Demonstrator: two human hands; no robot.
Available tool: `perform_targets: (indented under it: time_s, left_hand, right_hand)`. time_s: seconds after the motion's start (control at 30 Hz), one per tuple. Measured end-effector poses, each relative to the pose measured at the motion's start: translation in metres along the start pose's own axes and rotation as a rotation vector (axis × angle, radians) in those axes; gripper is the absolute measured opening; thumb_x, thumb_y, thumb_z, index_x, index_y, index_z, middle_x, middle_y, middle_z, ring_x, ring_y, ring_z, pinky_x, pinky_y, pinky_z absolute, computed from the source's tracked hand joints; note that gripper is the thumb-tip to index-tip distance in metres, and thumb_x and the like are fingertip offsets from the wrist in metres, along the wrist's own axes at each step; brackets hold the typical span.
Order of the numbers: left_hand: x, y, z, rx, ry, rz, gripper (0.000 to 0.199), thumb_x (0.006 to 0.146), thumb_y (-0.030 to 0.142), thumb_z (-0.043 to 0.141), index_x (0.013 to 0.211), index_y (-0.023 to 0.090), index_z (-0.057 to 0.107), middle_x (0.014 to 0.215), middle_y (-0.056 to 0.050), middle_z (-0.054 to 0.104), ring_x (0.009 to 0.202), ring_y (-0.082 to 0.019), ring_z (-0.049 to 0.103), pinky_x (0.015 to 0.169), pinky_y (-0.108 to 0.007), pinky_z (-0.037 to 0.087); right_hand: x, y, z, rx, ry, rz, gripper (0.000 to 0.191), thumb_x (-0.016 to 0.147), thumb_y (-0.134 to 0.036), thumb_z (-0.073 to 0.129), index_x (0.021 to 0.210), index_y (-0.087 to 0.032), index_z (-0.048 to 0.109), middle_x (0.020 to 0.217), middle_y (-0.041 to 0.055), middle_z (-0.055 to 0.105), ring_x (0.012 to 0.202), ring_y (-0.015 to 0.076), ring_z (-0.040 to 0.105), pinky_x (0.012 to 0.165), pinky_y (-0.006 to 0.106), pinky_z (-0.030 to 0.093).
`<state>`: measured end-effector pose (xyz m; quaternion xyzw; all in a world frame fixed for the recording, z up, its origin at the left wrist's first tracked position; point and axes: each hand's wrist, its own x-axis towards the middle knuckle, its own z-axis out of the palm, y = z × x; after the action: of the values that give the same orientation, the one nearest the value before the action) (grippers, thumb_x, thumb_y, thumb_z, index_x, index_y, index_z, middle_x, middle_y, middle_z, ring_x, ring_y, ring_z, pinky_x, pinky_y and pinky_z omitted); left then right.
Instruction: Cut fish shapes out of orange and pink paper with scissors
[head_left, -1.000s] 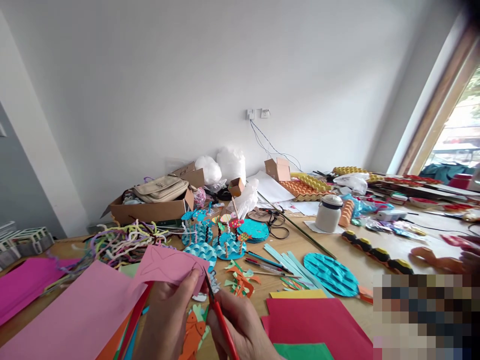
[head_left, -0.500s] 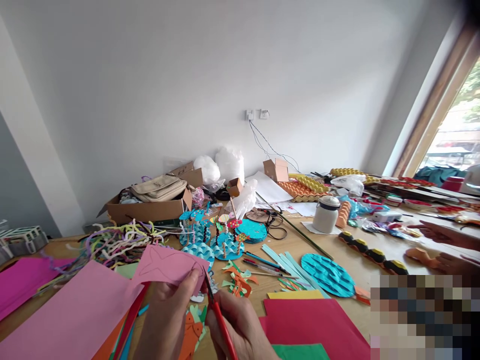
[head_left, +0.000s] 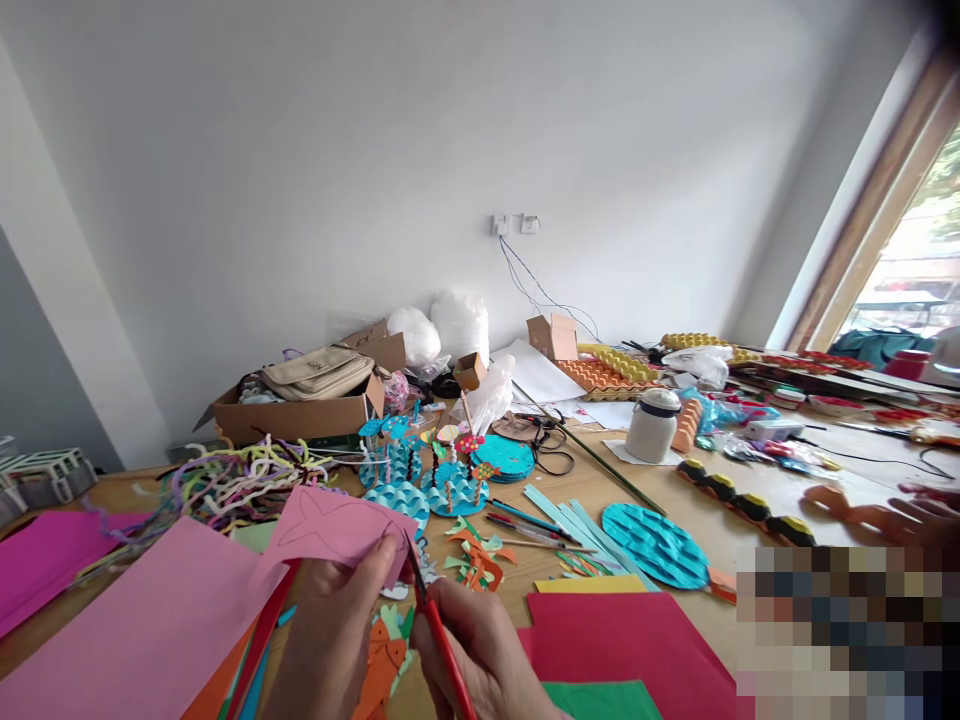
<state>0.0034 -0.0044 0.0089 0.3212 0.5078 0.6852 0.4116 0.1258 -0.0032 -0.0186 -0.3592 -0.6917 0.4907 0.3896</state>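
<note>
A piece of pink paper (head_left: 322, 525) with a fish outline drawn on it is pinched between the thumb and fingers of my left hand (head_left: 337, 610). My right hand (head_left: 480, 640) grips red-handled scissors (head_left: 444, 645), whose dark blades meet the right edge of the pink paper near the drawn line. Under and between my hands lie orange paper fish (head_left: 382, 660) on the table. Orange and green paper scraps (head_left: 476, 560) sit just beyond my right hand.
Large pink sheets (head_left: 150, 630) lie to the left, red paper (head_left: 622, 640) to the right. Blue wavy-based fish models (head_left: 450, 490), a pipe-cleaner pile (head_left: 247, 485) and a white jar (head_left: 652, 428) stand farther back. At right, another person's hand (head_left: 926, 520) is near an orange egg-carton strip (head_left: 847, 505).
My hands, the pink paper and the scissors stay almost in place. On the right, the other person's hands have shifted, and the orange egg-carton strip shows more fully.
</note>
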Motion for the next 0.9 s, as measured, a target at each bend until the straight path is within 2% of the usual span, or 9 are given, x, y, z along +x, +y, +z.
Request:
perform_targets:
  time_s: [0.1,0.2,0.37,0.47,0.57,0.73,0.8,0.9]
  left_hand:
    - [0.0,0.003,0.001,-0.063,-0.04,-0.027,0.019,0.054,0.028,0.076,0.05,0.019,0.061,0.05,0.003,0.06,0.052,-0.014,0.052,0.049,-0.022,0.044]
    - [-0.001,0.007,0.002,-0.079,-0.028,-0.03,0.019,0.049,0.027,0.077,0.047,0.018,0.06,0.048,0.003,0.059,0.051,-0.014,0.052,0.048,-0.023,0.044]
    - [-0.002,0.008,0.002,-0.067,-0.06,-0.016,0.018,0.052,0.029,0.077,0.052,0.019,0.062,0.05,0.003,0.058,0.055,-0.015,0.051,0.053,-0.025,0.045]
    - [-0.001,0.008,0.002,-0.055,-0.038,0.0,0.02,0.051,0.03,0.077,0.053,0.019,0.061,0.052,0.002,0.058,0.057,-0.016,0.052,0.055,-0.026,0.046]
    - [-0.001,0.009,0.002,-0.015,-0.035,-0.002,0.022,0.05,0.032,0.077,0.052,0.018,0.061,0.052,0.002,0.057,0.057,-0.017,0.051,0.054,-0.026,0.046]
    - [0.001,0.007,-0.001,0.002,-0.103,-0.006,0.023,0.054,0.036,0.077,0.054,0.017,0.064,0.055,-0.001,0.061,0.059,-0.018,0.053,0.055,-0.027,0.047]
    - [0.001,0.005,-0.003,0.0,-0.122,-0.007,0.023,0.056,0.035,0.077,0.054,0.017,0.063,0.055,0.0,0.06,0.059,-0.017,0.052,0.055,-0.026,0.047]
    - [0.001,0.004,-0.003,0.035,-0.14,0.002,0.023,0.06,0.035,0.075,0.054,0.017,0.062,0.055,0.001,0.057,0.058,-0.016,0.05,0.056,-0.026,0.046]
  right_hand:
    - [-0.001,-0.003,-0.001,-0.005,-0.004,0.0,0.036,0.084,-0.037,0.049,0.056,-0.02,0.033,0.051,-0.0074,0.023,0.05,0.0086,0.022,0.043,0.021,0.017]
    - [-0.002,-0.004,-0.001,-0.009,0.006,-0.006,0.037,0.085,-0.04,0.048,0.057,-0.02,0.034,0.051,-0.0072,0.025,0.05,0.0082,0.024,0.043,0.022,0.017]
    - [-0.002,-0.002,-0.002,-0.048,0.018,-0.044,0.036,0.085,-0.041,0.046,0.058,-0.019,0.035,0.053,-0.0061,0.029,0.052,0.0085,0.025,0.044,0.022,0.018]
    - [-0.002,-0.001,-0.002,-0.057,0.018,-0.05,0.036,0.085,-0.04,0.046,0.058,-0.019,0.034,0.053,-0.0063,0.027,0.051,0.0084,0.025,0.044,0.022,0.018]
    - [-0.004,-0.003,-0.001,-0.01,0.01,0.008,0.037,0.085,-0.043,0.046,0.059,-0.02,0.035,0.052,-0.0066,0.028,0.05,0.0081,0.026,0.043,0.021,0.019]
    - [-0.011,-0.005,0.001,0.142,-0.041,0.153,0.034,0.086,-0.049,0.044,0.07,-0.019,0.043,0.055,-0.0055,0.04,0.048,0.0083,0.037,0.044,0.018,0.031]
    - [-0.011,-0.005,0.001,0.155,-0.024,0.163,0.033,0.085,-0.049,0.045,0.071,-0.019,0.043,0.057,-0.0053,0.041,0.048,0.0082,0.039,0.045,0.017,0.032]
    - [-0.008,-0.005,0.0,0.131,-0.045,0.126,0.036,0.084,-0.05,0.048,0.065,-0.019,0.041,0.055,-0.0059,0.038,0.048,0.0077,0.036,0.043,0.018,0.027]
